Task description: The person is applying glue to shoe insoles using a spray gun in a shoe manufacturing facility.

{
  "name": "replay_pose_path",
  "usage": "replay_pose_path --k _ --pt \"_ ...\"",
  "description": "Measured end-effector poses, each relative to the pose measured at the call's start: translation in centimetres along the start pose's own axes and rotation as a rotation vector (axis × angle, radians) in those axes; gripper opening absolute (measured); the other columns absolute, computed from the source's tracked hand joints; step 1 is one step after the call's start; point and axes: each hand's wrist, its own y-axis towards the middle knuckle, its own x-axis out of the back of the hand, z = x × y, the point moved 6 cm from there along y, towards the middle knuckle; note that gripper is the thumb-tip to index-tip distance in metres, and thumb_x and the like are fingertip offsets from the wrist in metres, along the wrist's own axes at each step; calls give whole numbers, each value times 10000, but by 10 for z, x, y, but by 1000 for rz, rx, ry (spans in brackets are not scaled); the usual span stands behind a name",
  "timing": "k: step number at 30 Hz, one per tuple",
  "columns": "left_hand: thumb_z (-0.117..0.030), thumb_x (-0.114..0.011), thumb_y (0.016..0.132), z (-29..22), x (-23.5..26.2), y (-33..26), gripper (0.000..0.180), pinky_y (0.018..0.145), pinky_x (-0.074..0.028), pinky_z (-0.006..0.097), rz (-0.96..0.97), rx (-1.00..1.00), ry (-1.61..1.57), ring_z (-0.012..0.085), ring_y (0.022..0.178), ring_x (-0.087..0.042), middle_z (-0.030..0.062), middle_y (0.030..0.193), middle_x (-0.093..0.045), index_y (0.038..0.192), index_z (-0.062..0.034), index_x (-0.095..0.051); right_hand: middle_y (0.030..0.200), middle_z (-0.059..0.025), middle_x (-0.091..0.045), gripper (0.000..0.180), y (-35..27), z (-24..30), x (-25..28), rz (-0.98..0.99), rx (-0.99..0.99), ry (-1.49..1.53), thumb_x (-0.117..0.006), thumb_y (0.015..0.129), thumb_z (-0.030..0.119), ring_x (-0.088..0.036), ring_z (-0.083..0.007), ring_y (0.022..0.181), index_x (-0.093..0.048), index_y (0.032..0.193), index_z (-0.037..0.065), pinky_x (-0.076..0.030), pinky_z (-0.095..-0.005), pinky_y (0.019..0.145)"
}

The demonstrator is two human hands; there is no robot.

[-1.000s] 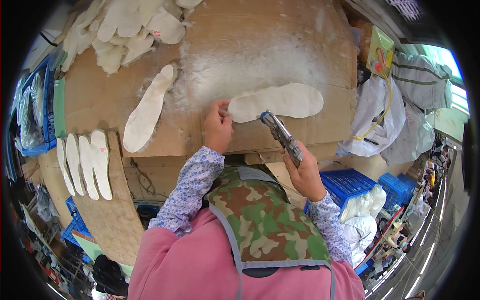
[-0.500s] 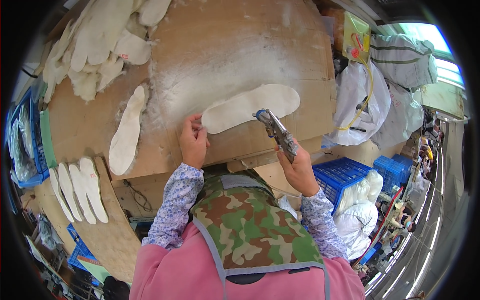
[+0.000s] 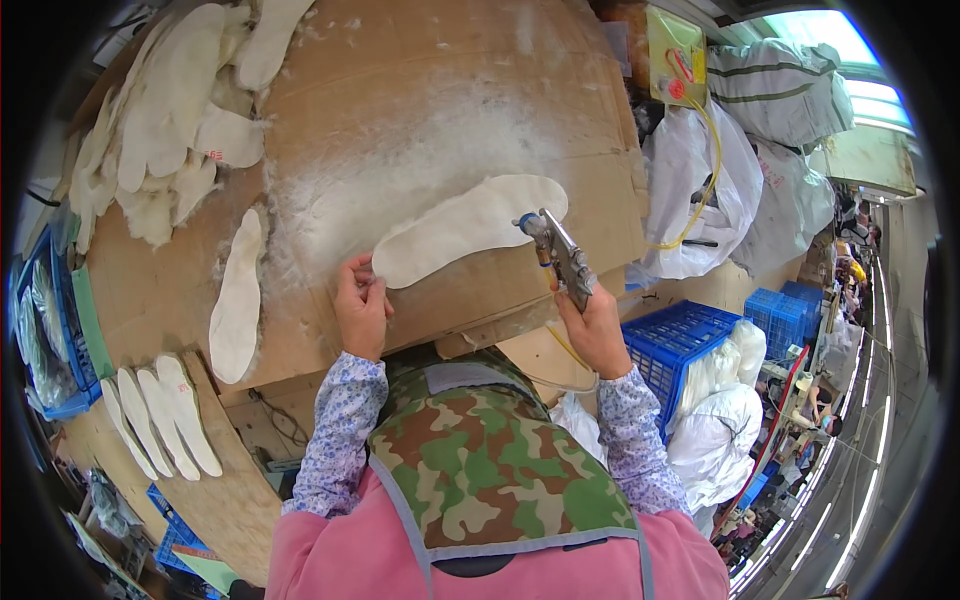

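Note:
A cream fleecy insole [image 3: 455, 235] lies on the cardboard sheet [image 3: 590, 130] in front of me. My left hand [image 3: 362, 308] pinches its left end at the edge, thumb against fingers. In my right hand [image 3: 598, 330] is a metal spray gun [image 3: 562, 258], its blue-ringed nozzle end over the insole's lower right edge. The right fingers wrap the handle and are partly hidden behind it. Further left on the cardboard rests another insole [image 3: 236, 300]. Pale fluff is scattered on the sheet around the pinched insole.
An insole heap [image 3: 175, 95] covers the far left. Several insoles [image 3: 170, 425] lie in a row on a board at lower left. On the right stand a yellowish container [image 3: 675, 55] with a yellow hose [image 3: 715, 165], white plastic bags [image 3: 690, 175] and a blue crate [image 3: 680, 340].
My view has shifted, so most things sit further left in the picture. The insole now tilts more, its right end higher. Both hands keep their hold.

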Motion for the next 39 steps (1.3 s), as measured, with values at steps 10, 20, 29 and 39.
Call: replay_pose_path --k 10,20,29,39 --pt "17 -503 868 0 0 0 290 437 -384 186 -12 -8 12 57 499 -456 34 876 -460 1151 -41 -487 847 -100 -622 203 5 -40 17 -103 -32 76 -550 844 -4 -584 -158 746 -550 1048 -2 -463 -285 673" --pt "7 -502 866 -1 -1 -1 296 434 -371 185 -19 -36 27 58 497 -446 35 889 -469 1158 -37 -480 852 -25 -616 145 6 -47 30 -189 -87 59 -553 861 23 -545 -77 773 -576 1002 -2 -451 -242 699" --pt "-4 -508 872 -2 1 -1 288 434 -373 188 -38 -54 49 54 497 -439 40 905 -466 1157 -35 -482 808 -163 -603 164 -14 -20 12 -33 -39 29 -556 844 21 -607 -321 744 -546 1008 17 -472 -335 677" --pt "-5 -508 872 -1 0 -7 285 429 -362 186 -81 -65 58 45 498 -431 34 901 -470 1154 -39 -488 873 -132 -614 242 -36 -9 9 52 37 82 -553 830 -15 -611 -283 781 -535 1069 11 -470 -325 692"
